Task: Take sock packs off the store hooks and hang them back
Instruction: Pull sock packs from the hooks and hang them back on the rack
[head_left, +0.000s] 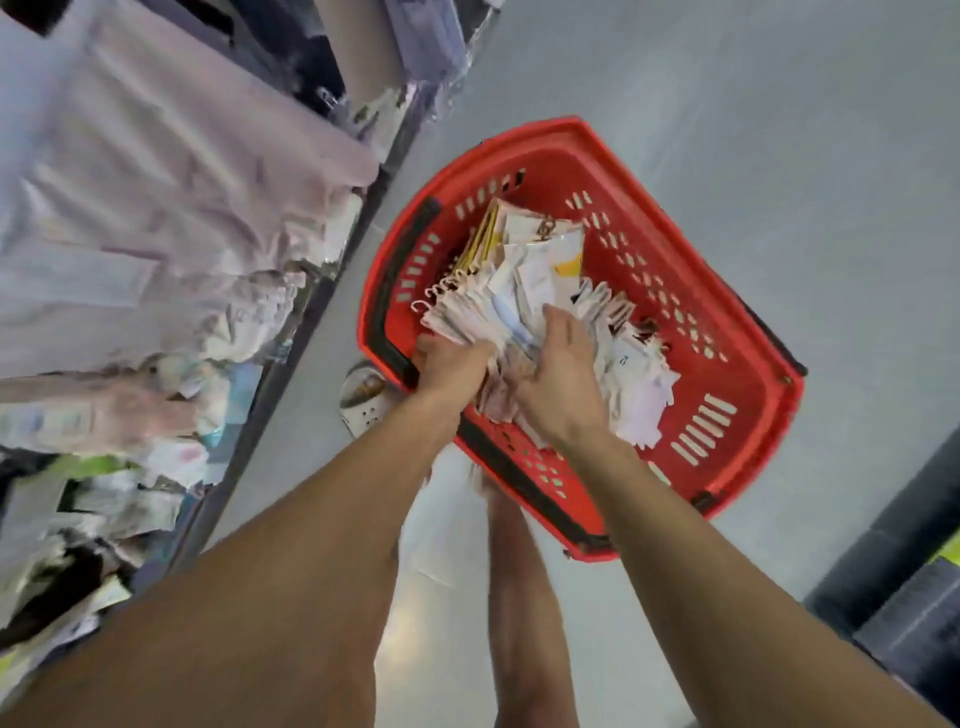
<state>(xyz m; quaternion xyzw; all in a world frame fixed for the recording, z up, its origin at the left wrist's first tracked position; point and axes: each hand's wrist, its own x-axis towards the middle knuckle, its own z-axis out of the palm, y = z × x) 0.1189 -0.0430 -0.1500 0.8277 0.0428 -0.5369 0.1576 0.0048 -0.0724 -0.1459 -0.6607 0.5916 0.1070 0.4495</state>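
- The basket (737, 395) sits on the floor beside the rack (156, 260); lean on its near rim and I'd expect it to tip toward you.
- The packs (519, 280) lie heaped inside the basket, hooks tangled toward its rack side. Pull hard and neighbours will likely snag and spill over the rim.
- Your left hand (452, 364) is closed on the bundle at the basket's near rim; your right hand (558, 379) is cupped over it, clenched or loose I cannot tell. An uneven grip may let packs slide out.
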